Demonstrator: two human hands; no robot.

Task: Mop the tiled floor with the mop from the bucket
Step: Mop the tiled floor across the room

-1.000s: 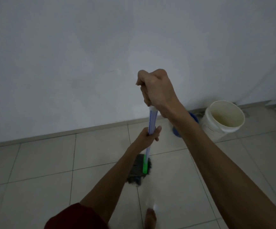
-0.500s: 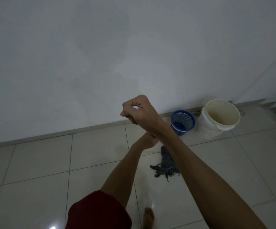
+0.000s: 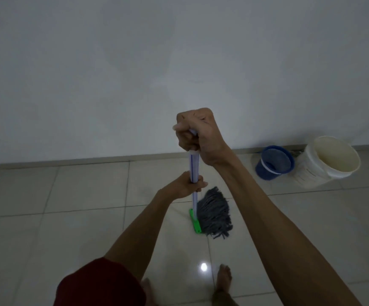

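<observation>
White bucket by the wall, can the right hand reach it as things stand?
Probably not yet: the right hand is busy gripping the top of the mop handle, and the white bucket stands well off to its right by the wall.

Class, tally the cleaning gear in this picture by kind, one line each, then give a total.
mop: 1
white bucket: 1
blue mesh basket: 1
Total: 3

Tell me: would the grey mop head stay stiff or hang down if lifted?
The mop head is loose strands splayed on the tiles, so it would probably hang limp. Its green clamp looks rigid plastic, likely keeping shape.
</observation>
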